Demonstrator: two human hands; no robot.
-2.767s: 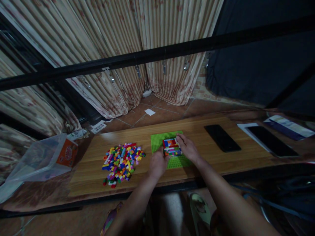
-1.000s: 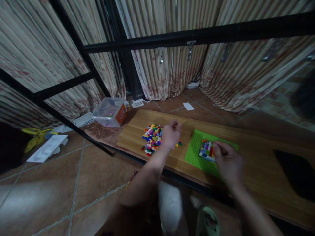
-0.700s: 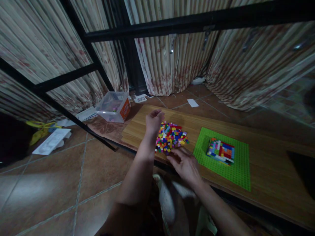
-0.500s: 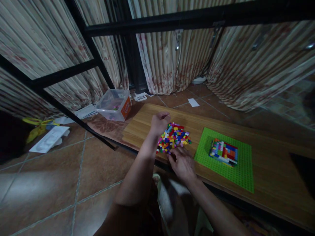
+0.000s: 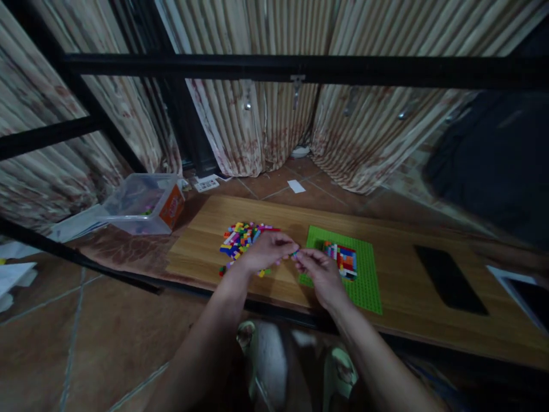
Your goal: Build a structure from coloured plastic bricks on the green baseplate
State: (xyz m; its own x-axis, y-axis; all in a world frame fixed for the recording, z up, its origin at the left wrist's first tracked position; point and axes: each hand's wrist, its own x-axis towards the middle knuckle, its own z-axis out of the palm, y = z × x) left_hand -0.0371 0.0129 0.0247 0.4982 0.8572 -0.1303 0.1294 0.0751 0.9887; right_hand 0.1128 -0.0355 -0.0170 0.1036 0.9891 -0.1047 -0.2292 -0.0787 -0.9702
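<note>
My left hand (image 5: 270, 250) and my right hand (image 5: 319, 270) meet fingertip to fingertip over the wooden board, between the brick pile and the baseplate. Small toy bricks (image 5: 295, 254) are pinched between them; green and purple or blue bits show, but the fingers cover most of them. Loose coloured bricks (image 5: 240, 237) lie heaped beside and partly behind my left hand. Just past my right hand, a low multicoloured brick structure (image 5: 343, 260) sits on the green studded baseplate (image 5: 366, 286).
The wooden board (image 5: 193, 246) carries a black flat slab (image 5: 450, 280) on the right. A clear plastic box (image 5: 146, 206) with an orange label stands at the left. Curtains (image 5: 253, 131) hang behind a black metal bar (image 5: 274, 70). A dark shape fills the upper right.
The view has swung to the right. My left hand has come from above the pile to meet my right hand, which has lifted from the pile's near edge toward the baseplate.
</note>
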